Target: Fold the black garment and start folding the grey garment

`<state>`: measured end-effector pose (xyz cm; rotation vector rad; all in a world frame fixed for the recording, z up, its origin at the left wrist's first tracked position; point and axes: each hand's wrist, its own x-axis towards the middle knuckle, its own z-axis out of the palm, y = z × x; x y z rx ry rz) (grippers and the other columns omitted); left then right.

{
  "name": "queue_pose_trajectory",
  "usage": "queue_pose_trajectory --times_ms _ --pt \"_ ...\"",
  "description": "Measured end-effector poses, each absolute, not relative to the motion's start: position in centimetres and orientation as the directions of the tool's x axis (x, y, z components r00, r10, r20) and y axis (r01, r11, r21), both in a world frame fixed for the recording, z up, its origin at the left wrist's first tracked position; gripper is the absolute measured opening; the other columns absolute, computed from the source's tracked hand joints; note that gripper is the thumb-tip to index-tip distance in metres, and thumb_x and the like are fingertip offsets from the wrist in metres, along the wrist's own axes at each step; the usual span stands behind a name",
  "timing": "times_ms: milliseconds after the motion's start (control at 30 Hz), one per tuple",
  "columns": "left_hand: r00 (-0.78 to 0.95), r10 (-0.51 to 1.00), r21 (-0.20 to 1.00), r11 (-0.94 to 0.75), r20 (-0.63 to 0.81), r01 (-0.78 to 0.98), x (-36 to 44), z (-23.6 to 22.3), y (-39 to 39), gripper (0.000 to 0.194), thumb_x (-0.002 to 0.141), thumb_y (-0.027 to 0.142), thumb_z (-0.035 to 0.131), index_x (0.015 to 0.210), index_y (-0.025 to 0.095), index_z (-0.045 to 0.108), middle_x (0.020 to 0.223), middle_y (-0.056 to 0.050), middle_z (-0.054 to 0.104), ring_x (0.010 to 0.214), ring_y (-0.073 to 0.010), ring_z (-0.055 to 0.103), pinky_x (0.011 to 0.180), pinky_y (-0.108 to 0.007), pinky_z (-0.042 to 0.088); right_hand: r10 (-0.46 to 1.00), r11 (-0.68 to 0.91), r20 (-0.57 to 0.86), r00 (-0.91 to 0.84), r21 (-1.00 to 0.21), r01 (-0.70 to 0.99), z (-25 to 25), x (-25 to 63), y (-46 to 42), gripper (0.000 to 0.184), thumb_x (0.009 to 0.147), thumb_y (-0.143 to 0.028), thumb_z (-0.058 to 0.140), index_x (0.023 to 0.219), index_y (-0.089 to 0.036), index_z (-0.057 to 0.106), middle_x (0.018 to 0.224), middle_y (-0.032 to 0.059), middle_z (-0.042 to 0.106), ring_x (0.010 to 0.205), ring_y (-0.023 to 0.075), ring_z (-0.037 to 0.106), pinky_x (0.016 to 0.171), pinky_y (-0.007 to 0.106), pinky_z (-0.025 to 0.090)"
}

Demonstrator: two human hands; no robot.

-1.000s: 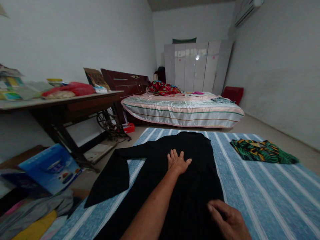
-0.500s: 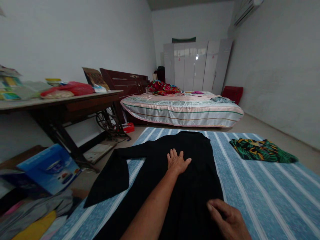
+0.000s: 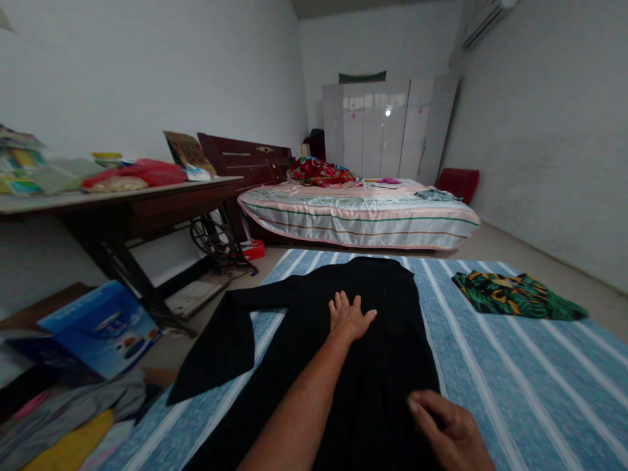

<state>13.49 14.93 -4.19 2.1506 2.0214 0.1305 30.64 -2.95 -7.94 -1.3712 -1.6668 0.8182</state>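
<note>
A black long-sleeved garment lies spread on a blue and white striped sheet, its collar at the far end. One sleeve is bent out to the left; no sleeve is spread out on the right side. My left hand rests flat on the upper middle of the garment, fingers spread. At the garment's lower right edge, my right hand is closed, with thumb and curled fingers pinched at the black cloth. The cloth between those fingers is mostly hidden. The garment's near end runs out of view.
A folded green, black and yellow patterned cloth lies on the sheet at right. Beyond stands a bed. At left are a treadle sewing table, a blue box and piled clothes.
</note>
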Motion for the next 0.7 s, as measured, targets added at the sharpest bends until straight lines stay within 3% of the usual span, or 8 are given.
queue_pose_trajectory --times_ms 700 --pt "0.063 0.995 0.202 -0.047 -0.073 0.978 13.58 -4.03 14.91 0.077 0.080 0.070 0.030 0.140 0.022 0.036 0.152 -0.015 0.018 0.140 -0.0348 0.007 0.109 -0.051 0.010 0.974 0.223 0.206 -0.089 -0.841 0.493 -7.78 30.63 -3.12 0.035 0.087 -0.046 0.044 0.074 -0.022 0.066 0.065 -0.0003 0.062 0.061 0.0139 0.059 0.056 0.018 0.046"
